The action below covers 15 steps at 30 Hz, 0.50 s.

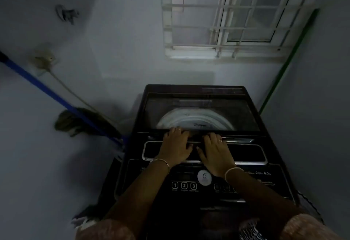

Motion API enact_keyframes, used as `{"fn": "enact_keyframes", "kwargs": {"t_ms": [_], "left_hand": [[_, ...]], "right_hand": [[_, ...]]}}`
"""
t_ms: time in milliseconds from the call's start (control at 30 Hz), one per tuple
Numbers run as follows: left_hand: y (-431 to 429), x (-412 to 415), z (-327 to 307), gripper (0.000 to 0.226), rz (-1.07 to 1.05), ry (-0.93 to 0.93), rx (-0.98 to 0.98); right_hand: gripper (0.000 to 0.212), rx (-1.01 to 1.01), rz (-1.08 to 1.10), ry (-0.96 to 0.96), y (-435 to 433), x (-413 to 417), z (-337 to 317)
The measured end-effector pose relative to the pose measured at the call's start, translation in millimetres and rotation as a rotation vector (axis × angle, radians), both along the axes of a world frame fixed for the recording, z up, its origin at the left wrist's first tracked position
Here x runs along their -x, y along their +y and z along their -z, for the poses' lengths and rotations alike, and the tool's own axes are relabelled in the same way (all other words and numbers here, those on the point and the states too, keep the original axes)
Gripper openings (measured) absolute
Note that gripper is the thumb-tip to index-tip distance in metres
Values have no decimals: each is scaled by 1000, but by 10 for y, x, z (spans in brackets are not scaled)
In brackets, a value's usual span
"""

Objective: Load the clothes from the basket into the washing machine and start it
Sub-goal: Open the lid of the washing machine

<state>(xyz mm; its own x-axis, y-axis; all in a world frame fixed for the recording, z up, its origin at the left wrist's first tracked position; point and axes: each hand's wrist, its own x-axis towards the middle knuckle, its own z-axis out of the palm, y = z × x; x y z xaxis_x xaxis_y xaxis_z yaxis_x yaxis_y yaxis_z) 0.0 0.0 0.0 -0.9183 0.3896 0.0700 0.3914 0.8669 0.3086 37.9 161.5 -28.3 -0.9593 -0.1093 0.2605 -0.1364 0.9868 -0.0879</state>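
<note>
A black top-loading washing machine (197, 186) stands in front of me in a dim corner. Its glass lid (200, 111) lies flat and closed, and the pale drum rim shows through it. My left hand (175, 145) and my right hand (216, 151) rest side by side on the lid's front edge, fingers curled over the handle strip. The control panel (184, 185) with numbered buttons sits below my wrists. Patterned cloth (250, 230) shows at the bottom edge. No basket is in view.
A blue-handled mop (62, 103) leans along the left wall with its dark head beside the machine. A wall socket (42, 60) with a cable is above it. A barred window (227, 16) is behind the machine. A green pole (287, 63) stands in the right corner.
</note>
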Motion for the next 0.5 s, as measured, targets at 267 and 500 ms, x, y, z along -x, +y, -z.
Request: {"fn": "enact_keyframes", "kwargs": {"t_ms": [267,500], "left_hand": [[-22,-96,152,42,2,-26,-11],[-142,-179,267,95,107,-44,-4]], "right_hand": [[43,21,11,-83,21,35,9],[36,102,29,-243,28,108,-126]]}}
